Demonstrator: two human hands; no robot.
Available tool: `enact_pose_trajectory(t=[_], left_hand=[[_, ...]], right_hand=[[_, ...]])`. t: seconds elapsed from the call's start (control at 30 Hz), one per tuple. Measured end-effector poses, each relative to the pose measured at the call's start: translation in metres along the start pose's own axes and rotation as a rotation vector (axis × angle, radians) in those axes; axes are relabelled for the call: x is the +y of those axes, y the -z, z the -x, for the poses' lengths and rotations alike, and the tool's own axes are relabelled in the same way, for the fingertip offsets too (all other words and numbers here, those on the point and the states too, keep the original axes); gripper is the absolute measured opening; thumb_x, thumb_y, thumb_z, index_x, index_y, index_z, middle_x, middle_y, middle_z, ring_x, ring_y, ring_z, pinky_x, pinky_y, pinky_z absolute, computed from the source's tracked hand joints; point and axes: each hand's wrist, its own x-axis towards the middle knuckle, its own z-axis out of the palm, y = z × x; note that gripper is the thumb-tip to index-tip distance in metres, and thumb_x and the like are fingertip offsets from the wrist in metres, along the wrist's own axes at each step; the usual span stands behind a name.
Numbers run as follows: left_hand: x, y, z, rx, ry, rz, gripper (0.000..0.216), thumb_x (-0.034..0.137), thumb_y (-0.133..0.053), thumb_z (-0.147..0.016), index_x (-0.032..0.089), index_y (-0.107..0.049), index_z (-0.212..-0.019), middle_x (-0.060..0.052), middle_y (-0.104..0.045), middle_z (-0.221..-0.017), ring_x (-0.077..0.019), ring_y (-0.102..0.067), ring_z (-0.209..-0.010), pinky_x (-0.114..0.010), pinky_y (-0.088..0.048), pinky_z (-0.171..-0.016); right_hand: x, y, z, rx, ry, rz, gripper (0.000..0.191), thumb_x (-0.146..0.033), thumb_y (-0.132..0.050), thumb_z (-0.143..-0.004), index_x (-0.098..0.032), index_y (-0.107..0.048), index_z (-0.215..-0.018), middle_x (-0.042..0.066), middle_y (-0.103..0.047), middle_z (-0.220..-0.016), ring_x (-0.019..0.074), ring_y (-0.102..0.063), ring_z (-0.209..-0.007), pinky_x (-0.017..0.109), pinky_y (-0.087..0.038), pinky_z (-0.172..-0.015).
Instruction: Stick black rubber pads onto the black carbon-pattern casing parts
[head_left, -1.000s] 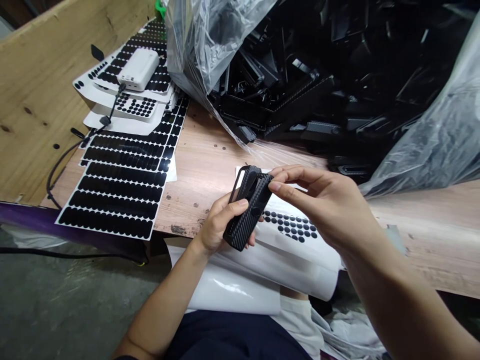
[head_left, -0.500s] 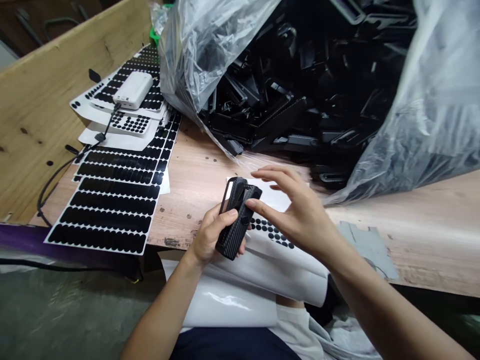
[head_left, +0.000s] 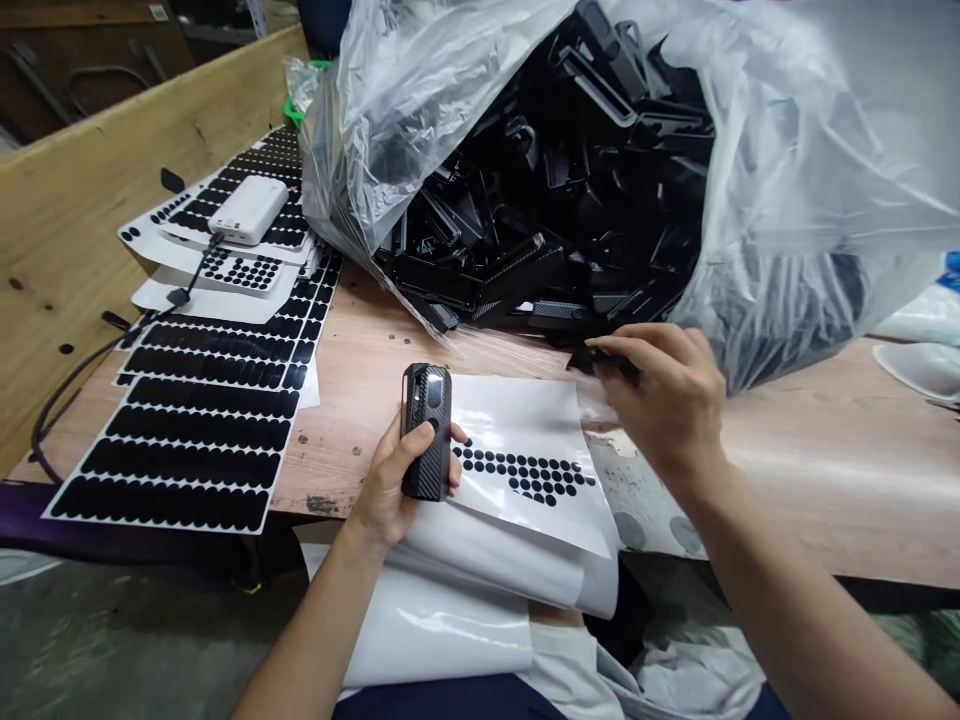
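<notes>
My left hand [head_left: 390,480] is wrapped round a black plastic casing [head_left: 429,470] with a carbon-fibre pattern, held upright, thumb on its front near a round dark spot. My right hand [head_left: 667,395] is closed on a dark plastic part [head_left: 611,362] at the lower lip of a clear plastic bag [head_left: 780,220]. That part is blurred and partly hidden by the fingers. Inside the bag lie many similar black casings [head_left: 517,270]. Between my hands, a white sheet of round black stickers [head_left: 517,410] hangs over the table edge.
Several sheets of black stickers [head_left: 187,440] lie on the left of the wooden table [head_left: 352,400]. A white power bank [head_left: 249,208] with a black cable [head_left: 56,390] sits on them. A wooden board [head_left: 97,190] borders the left side. Rolled white sheets [head_left: 450,620] hang at my lap.
My right hand has left the casing and moved right to the bag's opening, where it grips a dark part. My left hand has turned the casing more upright. The view has shifted.
</notes>
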Motion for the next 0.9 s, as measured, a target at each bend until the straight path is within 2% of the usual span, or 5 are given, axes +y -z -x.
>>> enact_pose_trajectory(t=[0.17, 0.3, 0.53, 0.7, 0.9], left_hand=[[-0.002, -0.002, 0.0, 0.082, 0.036, 0.043, 0.048, 0.051, -0.084, -0.082, 0.016, -0.064, -0.108, -0.003, -0.072, -0.094, -0.0144, -0.069, -0.064, -0.025, -0.057, -0.057], [-0.006, -0.003, -0.001, 0.153, -0.024, 0.075, 0.065, 0.056, -0.087, -0.078, 0.018, -0.064, -0.126, -0.006, -0.075, -0.099, -0.0207, -0.074, -0.085, -0.027, -0.059, -0.07], [-0.006, -0.007, -0.001, 0.223, -0.084, 0.098, 0.067, 0.055, -0.094, -0.068, 0.019, -0.068, -0.118, -0.006, -0.076, -0.108, -0.0263, -0.072, -0.11, -0.032, -0.058, -0.09], [-0.006, -0.005, -0.001, 0.194, -0.123, 0.036, 0.065, 0.053, -0.093, -0.072, 0.02, -0.061, -0.118, -0.002, -0.075, -0.098, -0.0188, -0.074, -0.085, -0.026, -0.059, -0.073], [-0.008, -0.003, -0.001, 0.138, -0.038, 0.073, 0.065, 0.068, -0.083, -0.076, 0.017, -0.061, -0.11, -0.002, -0.072, -0.08, -0.0176, -0.071, -0.065, -0.025, -0.057, -0.055]], right_hand=[[-0.083, -0.02, 0.038, 0.17, 0.141, -0.453, 0.028, -0.012, -0.071, -0.085, -0.035, -0.078, -0.098, 0.004, -0.067, -0.08, 0.023, -0.064, -0.069, 0.04, -0.054, -0.06], [-0.11, -0.036, 0.06, -0.048, 0.214, -0.644, 0.046, -0.001, -0.06, -0.084, -0.035, -0.074, -0.112, 0.003, -0.071, -0.086, 0.0216, -0.069, -0.072, 0.036, -0.057, -0.058], [-0.115, -0.023, 0.061, -0.458, -0.102, -1.052, 0.041, -0.023, -0.069, -0.087, -0.033, -0.07, -0.127, 0.009, -0.062, -0.12, 0.0265, -0.066, -0.113, 0.045, -0.06, -0.098], [-0.114, -0.017, 0.054, -0.469, -0.649, -1.206, 0.078, -0.038, -0.086, -0.079, -0.038, -0.048, -0.148, 0.008, -0.063, -0.134, 0.022, -0.071, -0.1, 0.04, -0.065, -0.086], [-0.083, 0.019, -0.005, -0.668, -0.541, -1.18, 0.081, -0.037, -0.092, -0.072, -0.037, -0.059, -0.146, 0.004, -0.079, -0.111, 0.0276, -0.076, -0.099, 0.044, -0.064, -0.084]])
